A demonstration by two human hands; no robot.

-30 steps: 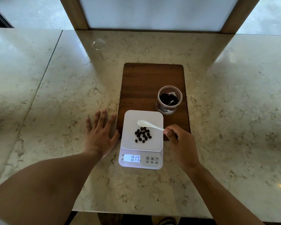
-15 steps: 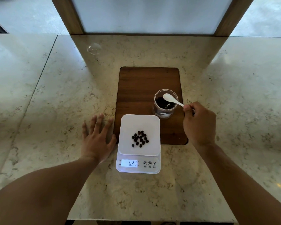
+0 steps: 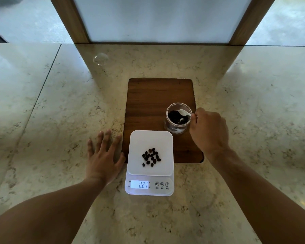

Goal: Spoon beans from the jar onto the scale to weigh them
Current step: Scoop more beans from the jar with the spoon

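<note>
The right hand point(image 3: 209, 131) pinches the handle of a white plastic spoon point(image 3: 184, 112), its bowl dipped into the open glass jar point(image 3: 178, 118) on the wooden board point(image 3: 148, 103), likely to gather another load of beans. The left hand point(image 3: 103, 158) lies flat, fingers spread, on the marble bench point(image 3: 60, 120) beside the digital scale point(image 3: 150, 162), probably for balance, well off the platform so its small pile of coffee beans point(image 3: 151, 157) reads true.

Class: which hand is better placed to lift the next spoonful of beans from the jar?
Right hand: it holds the spoon already in the jar. Left hand lies flat beside the scale.
</note>
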